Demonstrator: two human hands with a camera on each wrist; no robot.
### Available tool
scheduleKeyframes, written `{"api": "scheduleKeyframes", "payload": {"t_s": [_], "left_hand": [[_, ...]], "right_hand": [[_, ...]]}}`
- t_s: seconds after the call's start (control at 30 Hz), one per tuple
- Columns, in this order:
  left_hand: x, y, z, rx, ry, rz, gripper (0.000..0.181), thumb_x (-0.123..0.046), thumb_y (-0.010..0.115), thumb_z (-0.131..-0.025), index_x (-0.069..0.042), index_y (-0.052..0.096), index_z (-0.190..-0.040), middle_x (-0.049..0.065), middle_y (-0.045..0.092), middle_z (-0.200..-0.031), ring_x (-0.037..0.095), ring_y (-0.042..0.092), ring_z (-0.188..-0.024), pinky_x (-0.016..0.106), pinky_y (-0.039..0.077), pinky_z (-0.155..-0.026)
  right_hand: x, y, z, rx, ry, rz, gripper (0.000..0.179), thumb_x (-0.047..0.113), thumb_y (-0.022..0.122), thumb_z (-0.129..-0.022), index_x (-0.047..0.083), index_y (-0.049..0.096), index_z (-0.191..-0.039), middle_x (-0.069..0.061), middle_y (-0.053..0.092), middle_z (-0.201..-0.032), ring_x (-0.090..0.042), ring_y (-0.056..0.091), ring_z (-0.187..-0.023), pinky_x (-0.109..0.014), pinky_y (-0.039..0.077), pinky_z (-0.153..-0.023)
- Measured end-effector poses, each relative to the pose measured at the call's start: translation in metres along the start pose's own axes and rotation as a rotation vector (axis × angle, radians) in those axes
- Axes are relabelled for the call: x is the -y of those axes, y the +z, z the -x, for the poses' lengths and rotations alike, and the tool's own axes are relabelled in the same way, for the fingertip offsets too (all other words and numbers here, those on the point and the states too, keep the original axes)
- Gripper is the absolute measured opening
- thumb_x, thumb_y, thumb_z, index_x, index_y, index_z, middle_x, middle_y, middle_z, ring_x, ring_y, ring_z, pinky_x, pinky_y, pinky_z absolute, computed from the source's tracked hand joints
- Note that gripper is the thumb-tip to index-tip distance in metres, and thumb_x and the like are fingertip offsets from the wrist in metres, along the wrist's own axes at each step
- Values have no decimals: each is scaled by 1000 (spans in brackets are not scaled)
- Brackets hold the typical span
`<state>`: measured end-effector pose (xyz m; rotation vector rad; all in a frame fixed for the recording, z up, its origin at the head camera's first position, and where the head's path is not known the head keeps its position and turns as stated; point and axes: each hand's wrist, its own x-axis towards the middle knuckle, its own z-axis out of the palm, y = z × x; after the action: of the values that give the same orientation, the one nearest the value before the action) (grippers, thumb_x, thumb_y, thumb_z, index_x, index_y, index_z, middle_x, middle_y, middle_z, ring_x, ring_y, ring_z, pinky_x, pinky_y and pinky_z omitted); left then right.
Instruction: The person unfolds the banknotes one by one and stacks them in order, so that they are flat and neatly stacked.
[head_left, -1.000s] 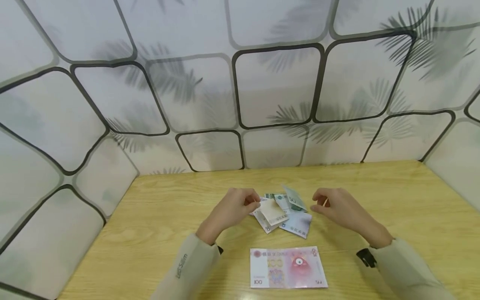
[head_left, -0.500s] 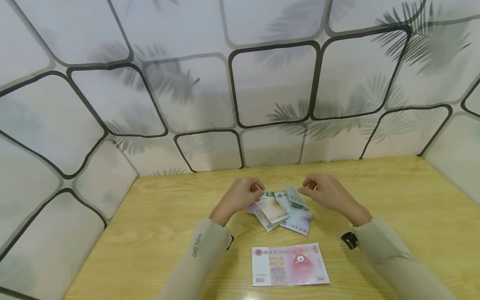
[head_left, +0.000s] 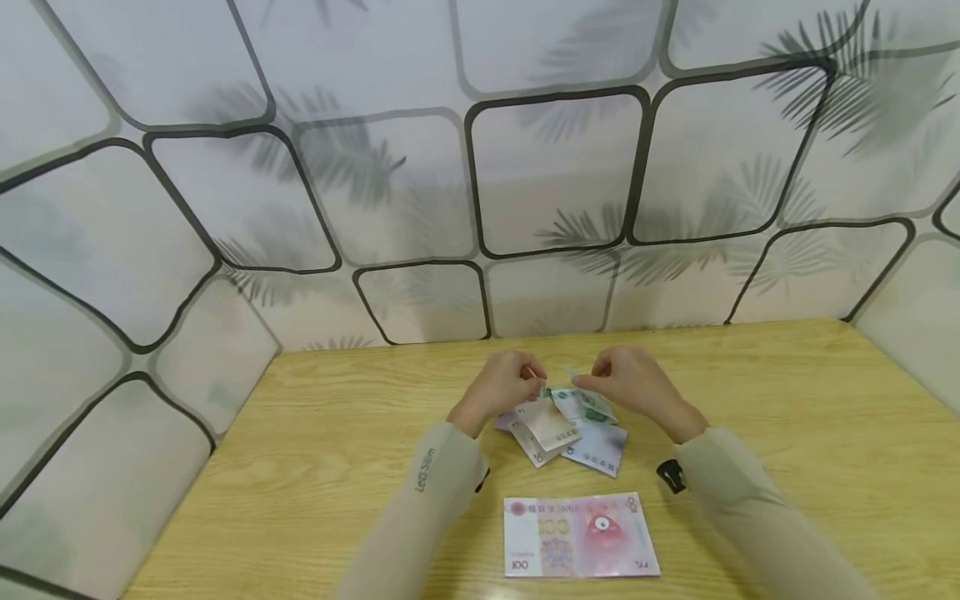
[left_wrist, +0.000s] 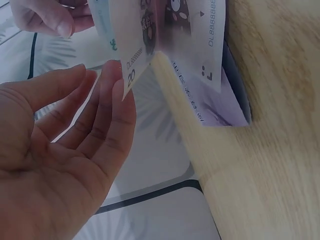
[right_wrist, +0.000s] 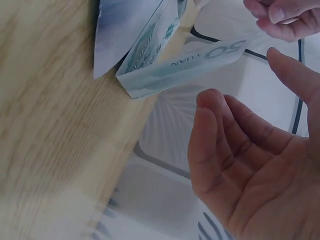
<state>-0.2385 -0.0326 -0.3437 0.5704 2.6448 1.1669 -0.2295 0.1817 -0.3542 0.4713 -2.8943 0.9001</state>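
Note:
A pile of folded banknotes lies on the table near its far side in the head view. On top is a beige folded 20 note (head_left: 546,423), with a bluish note (head_left: 600,452) at its right. A green 50 note (right_wrist: 180,72) stands half unfolded, its free flap raised. My left hand (head_left: 501,387) is over the pile's far left; its loosely bent fingers are close to the 20 note's corner in the left wrist view, thumb apart. My right hand (head_left: 636,387) is beside the raised flap, with a gap between thumb and fingers and nothing pinched.
A pink 100 note (head_left: 581,535) lies flat nearer the person, between the forearms. The wooden table (head_left: 337,467) meets a patterned curtain-like wall (head_left: 420,300) behind the pile. A purple note (left_wrist: 225,105) shows under the left part of the pile.
The right hand has moved left from beside the pile to the 50 note's flap. The left hand has moved slightly right and away from the person. The notes look almost unmoved.

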Motion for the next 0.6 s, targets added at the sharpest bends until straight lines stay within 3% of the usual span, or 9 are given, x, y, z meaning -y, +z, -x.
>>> {"api": "scheduleKeyframes", "payload": {"t_s": [0.17, 0.37, 0.6], "left_hand": [[1, 5, -8, 13, -37, 39, 12, -1, 64, -98, 4, 71, -106, 10, 69, -86, 16, 65, -70, 23, 50, -61], [6, 13, -13, 23, -70, 21, 7, 1, 66, -95, 0, 72, -99, 5, 66, -81, 14, 62, -69, 22, 48, -61], [5, 14, -13, 13, -52, -30, 6, -1, 69, -93, -1, 72, -99, 4, 66, -84, 13, 61, -70, 23, 48, -63]], "right_hand": [[3, 1, -3, 5, 37, 34, 34, 33, 76, -90, 1, 70, -80, -7, 66, -76, -18, 55, -65, -30, 47, -54], [7, 5, -3, 59, 58, 58, 38, 30, 78, -87, 10, 59, -61, 3, 44, -56, -9, 36, -51, -22, 29, -46], [8, 4, -3, 75, 70, 68, 16, 11, 74, -88, 0, 71, -77, -3, 61, -66, -12, 51, -52, -24, 42, -48]]}}
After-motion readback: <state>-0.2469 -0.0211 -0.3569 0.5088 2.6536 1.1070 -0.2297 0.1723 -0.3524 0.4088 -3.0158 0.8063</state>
